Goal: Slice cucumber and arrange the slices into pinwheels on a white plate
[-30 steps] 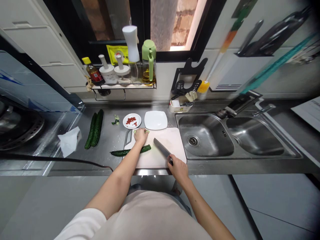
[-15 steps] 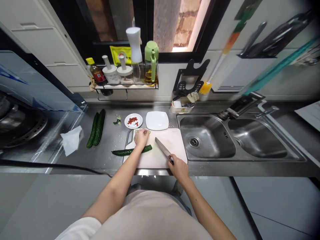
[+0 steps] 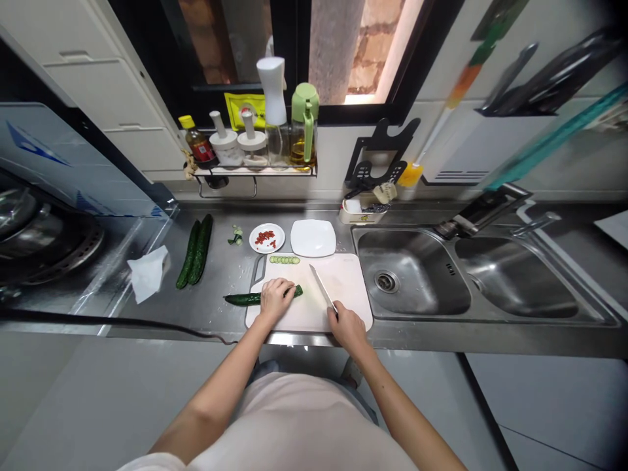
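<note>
Fingers clamped, your palm-down left hand [image 3: 275, 299] holds the cucumber [image 3: 243, 299] sideways past the cutting board's [image 3: 304, 318] left edge, your right hand [image 3: 347, 325] the knife [image 3: 322, 286].

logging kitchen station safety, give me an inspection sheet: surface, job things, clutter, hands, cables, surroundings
Surface: metal counter, with a white cutting board.
Job's things: cucumber overhanging the board's left edge; slices in a row near the far edge; two whole cucumbers farther left; knife.
Clutter: crumpled tissue, green scraps.
Hands: left hand over the cucumber; right hand gripping the knife, apart from the cucumber.
Cables: dark cord-like strip at front left, nature unclear.
Surroundings: double sink at right, shelf of bottles behind.
</note>
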A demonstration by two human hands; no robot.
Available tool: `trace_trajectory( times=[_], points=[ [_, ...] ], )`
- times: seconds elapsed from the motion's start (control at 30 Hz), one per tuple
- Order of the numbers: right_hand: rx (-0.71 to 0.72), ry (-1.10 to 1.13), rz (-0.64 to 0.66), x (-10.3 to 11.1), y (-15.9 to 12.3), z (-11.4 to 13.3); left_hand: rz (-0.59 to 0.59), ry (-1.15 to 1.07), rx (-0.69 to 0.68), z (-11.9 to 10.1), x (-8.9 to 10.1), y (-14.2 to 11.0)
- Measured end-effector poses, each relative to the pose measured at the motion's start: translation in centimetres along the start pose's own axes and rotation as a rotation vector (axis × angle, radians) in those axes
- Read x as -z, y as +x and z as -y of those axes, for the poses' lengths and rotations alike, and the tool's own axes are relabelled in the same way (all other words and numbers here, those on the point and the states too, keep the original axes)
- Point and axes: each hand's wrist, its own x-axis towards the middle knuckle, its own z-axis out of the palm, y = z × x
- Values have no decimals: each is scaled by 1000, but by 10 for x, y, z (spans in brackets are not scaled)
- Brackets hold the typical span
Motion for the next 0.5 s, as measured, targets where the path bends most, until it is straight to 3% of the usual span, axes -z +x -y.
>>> trace_trajectory(
  times=[0.23,0.5],
  points=[
    [37,24,0,-2,4,10,2,-26,-85,0,-5,-1],
    [91,19,-10,-7,4,19,0,-42,-56,0,-11,-3]
  ],
)
